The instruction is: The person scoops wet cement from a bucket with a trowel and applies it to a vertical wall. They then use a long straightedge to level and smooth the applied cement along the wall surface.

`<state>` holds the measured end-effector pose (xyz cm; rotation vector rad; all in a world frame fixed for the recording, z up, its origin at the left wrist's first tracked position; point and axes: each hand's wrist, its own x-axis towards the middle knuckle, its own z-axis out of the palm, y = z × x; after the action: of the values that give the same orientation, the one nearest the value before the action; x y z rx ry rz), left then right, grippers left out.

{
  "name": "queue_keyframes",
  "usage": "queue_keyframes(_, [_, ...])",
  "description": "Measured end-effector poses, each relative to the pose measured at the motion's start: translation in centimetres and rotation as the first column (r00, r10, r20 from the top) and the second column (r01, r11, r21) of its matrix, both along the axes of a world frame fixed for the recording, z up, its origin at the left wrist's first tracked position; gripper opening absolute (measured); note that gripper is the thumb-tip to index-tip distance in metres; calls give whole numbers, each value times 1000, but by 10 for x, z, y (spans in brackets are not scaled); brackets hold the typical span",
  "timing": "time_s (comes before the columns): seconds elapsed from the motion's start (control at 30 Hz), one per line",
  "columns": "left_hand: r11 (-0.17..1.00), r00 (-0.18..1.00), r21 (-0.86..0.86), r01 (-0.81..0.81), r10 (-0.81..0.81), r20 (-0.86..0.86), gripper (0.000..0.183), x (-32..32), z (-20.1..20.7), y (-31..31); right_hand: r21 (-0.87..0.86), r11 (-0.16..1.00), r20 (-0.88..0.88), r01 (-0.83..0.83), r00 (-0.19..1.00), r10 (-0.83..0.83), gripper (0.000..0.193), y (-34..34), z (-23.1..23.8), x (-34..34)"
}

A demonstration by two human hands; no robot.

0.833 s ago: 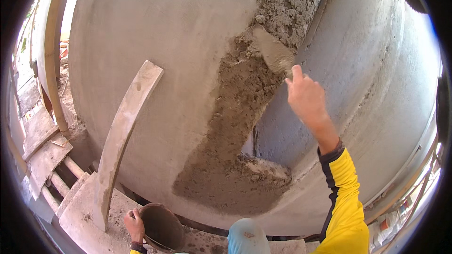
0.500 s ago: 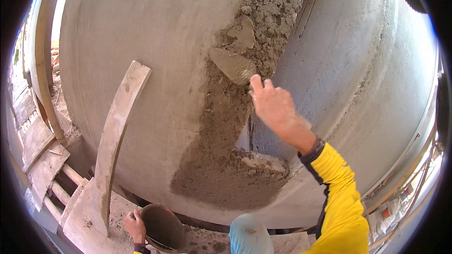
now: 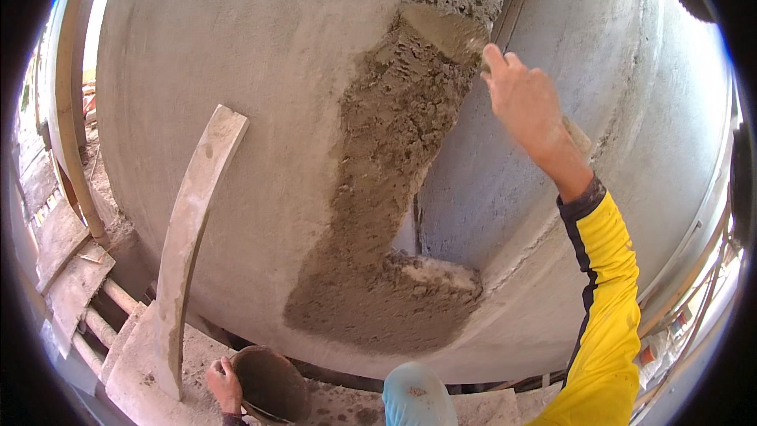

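Observation:
My right hand (image 3: 524, 99) is closed round the handle of a trowel (image 3: 443, 31), whose blade lies against wet mortar at the upper part of the wall. The wooden handle end sticks out by my wrist. Below the blade, a rough strip of dark mortar (image 3: 386, 122) runs down beside a recessed opening and spreads at the bottom. Low on the left, my left hand (image 3: 224, 386) grips the rim of a dark bucket (image 3: 272, 383); the bucket's inside is too shadowed to make out what it holds.
A long wooden straightedge board (image 3: 189, 237) leans upright against the smooth grey wall (image 3: 236, 47) at left. Planks (image 3: 75, 288) and poles form scaffolding at lower left. My knee (image 3: 418, 394) in light blue cloth shows at the bottom edge. A bluish recessed panel (image 3: 489, 181) lies right of the mortar.
My right hand and the trowel have moved up and to the right along the mortar. The lumpy patch there is now flatter and scraped. My left hand stays at the bucket.

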<state>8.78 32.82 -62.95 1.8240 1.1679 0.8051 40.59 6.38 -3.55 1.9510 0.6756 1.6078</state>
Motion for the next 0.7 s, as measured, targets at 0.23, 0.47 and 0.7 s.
queue_keyframes(0.23, [999, 999, 44, -25, 23, 47, 38, 10, -14, -2, 338, 936, 2, -99, 995, 104, 30, -28, 39, -25])
queue_keyframes(0.47, [898, 984, 405, 172, -134, -119, 34, -12, -52, 37, 260, 842, -829, -473, 337, 445, 36, -3, -203, -35])
queue_keyframes(0.7, [979, 980, -55, 198, -199, -5, 51, -20, 2, 25, -265, 675, -957, -689, 272, -98, 36, 27, -499, -95])
